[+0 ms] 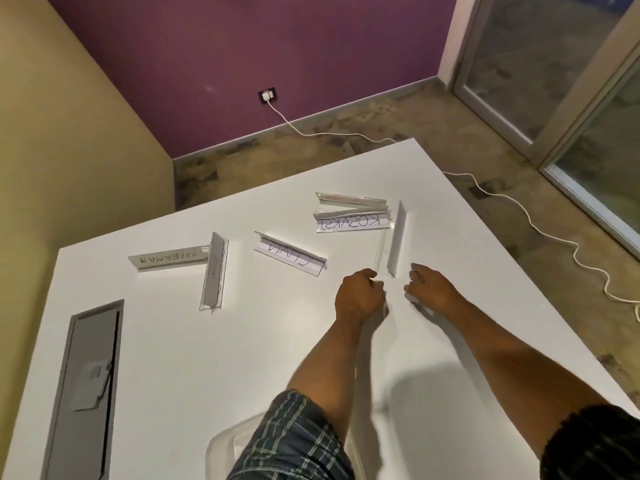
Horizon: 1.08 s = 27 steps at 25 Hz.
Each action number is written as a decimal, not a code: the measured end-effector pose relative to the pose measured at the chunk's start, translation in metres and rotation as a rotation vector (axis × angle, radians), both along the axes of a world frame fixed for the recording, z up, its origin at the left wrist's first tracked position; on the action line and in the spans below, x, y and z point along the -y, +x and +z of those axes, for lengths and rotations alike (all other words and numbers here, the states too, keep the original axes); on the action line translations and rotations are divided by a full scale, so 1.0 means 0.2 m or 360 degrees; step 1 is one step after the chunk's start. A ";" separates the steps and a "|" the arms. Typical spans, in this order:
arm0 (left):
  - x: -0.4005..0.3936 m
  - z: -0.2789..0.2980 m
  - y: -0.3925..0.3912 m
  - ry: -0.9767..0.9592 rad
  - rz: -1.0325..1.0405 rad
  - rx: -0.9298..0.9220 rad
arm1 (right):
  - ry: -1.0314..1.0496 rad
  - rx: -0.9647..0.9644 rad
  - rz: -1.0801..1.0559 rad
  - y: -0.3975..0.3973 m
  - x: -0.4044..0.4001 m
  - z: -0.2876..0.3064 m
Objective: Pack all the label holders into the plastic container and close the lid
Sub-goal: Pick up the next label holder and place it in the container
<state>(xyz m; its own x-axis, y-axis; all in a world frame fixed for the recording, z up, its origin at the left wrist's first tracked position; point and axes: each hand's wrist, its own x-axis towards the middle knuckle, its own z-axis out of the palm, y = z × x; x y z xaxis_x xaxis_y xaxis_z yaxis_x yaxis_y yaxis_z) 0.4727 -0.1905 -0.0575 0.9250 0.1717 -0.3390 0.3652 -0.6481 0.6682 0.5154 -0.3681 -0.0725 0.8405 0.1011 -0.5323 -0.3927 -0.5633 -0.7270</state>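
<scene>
While both arms reach out over the big white worktop (180, 358), the left hand (360, 296) has its fingers curled in by the near end of a clear acrylic label holder with a blank white card (394, 239). Looks like it's pinching the thin clear edge there, but it's blurry, so I honestly can't tell for sure. The right hand (431, 289) sits just right of that same end with fingers loosely bent, not holding anything as far as I can see.

Using that blank-card holder as the landmark: touching its far end on the left is a small pile of clear label holders, the front card reading KOSAKSI upside down (351, 221). Further left lies a clear label holder with a CHAN card (291, 254), flat and angled. Well to the left of that, a clear label holder with a greyish card (214, 271) lies lengthwise toward the camera, and its far end meets a clear label holder with a SUPERMAN card (168, 261).

The translucent plastic container (225, 445) is way back at the near edge of the worktop, mostly hidden under the plaid sleeve (291, 441) of the left arm, so I can't say if anything's in it. Far left on the worktop there's a grey rectangular cable hatch (86, 386). A white cable (540, 220) runs across the floor from a wall socket (268, 96) on the purple wall.
</scene>
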 end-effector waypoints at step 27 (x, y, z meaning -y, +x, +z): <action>-0.09 0.22 -0.11 -0.0573 0.0506 -0.0146 | 0.0536 -0.0005 -0.0562 -0.15 0.06 0.12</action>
<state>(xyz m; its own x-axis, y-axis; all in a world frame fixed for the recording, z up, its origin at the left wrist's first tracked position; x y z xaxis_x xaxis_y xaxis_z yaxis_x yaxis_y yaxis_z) 0.4502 -0.1716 -0.0144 0.8095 0.2976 -0.5061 0.5752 -0.2287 0.7854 0.4849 -0.3802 -0.0486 0.8529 -0.0229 -0.5215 -0.5198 -0.1291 -0.8445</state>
